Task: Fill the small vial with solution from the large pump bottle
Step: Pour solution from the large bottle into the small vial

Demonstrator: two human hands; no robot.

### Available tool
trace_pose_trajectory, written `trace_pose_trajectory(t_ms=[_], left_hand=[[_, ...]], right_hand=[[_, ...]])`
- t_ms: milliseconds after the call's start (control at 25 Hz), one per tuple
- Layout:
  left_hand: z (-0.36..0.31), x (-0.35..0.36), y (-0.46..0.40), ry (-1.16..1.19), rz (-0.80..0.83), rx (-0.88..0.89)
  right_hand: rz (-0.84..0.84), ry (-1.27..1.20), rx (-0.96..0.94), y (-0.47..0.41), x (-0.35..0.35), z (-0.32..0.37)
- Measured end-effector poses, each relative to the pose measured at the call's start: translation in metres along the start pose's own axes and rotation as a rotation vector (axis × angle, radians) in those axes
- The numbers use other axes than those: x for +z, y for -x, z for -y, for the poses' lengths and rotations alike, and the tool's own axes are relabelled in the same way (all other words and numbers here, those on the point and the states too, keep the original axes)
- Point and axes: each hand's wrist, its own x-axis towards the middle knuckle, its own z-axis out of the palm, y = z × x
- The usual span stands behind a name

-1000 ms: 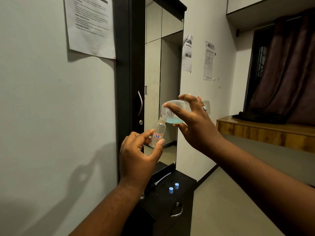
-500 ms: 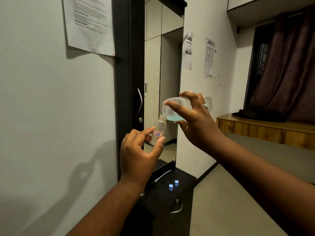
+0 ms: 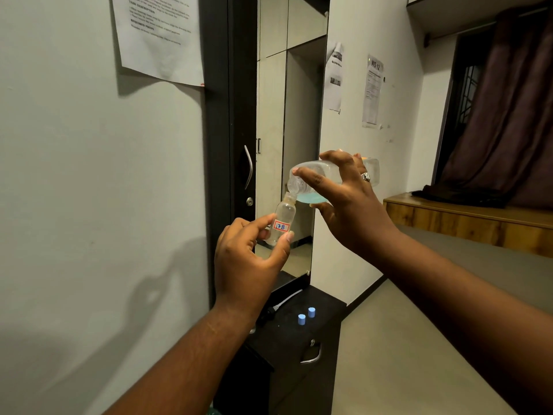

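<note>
In the head view, the left hand (image 3: 248, 259) pinches the small vial (image 3: 282, 220) between thumb and fingers, nearly upright and up in front of the mirror (image 3: 296, 115). The right hand (image 3: 344, 199) is wrapped around the large bottle (image 3: 317, 181), which lies almost level with its mouth touching the vial's open neck. The blue solution (image 3: 312, 199) sits low near the mouth. To pour well, tilt slowly, keep both mouths together, and hold the vial steady so that nothing spills over the dark cabinet (image 3: 299, 339) below.

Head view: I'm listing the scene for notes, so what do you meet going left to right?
Wall paper → left hand → small vial → large bottle → right hand → wooden ledge.
</note>
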Motion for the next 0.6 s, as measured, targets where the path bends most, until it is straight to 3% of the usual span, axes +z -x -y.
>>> trace_pose_trajectory(t_ms=[600], left_hand=[[-0.0021,0.0005,0.0001,0.002,0.005,-0.002]], right_hand=[[-0.033,0.012,-0.021,-0.0007,-0.0034,0.0001]])
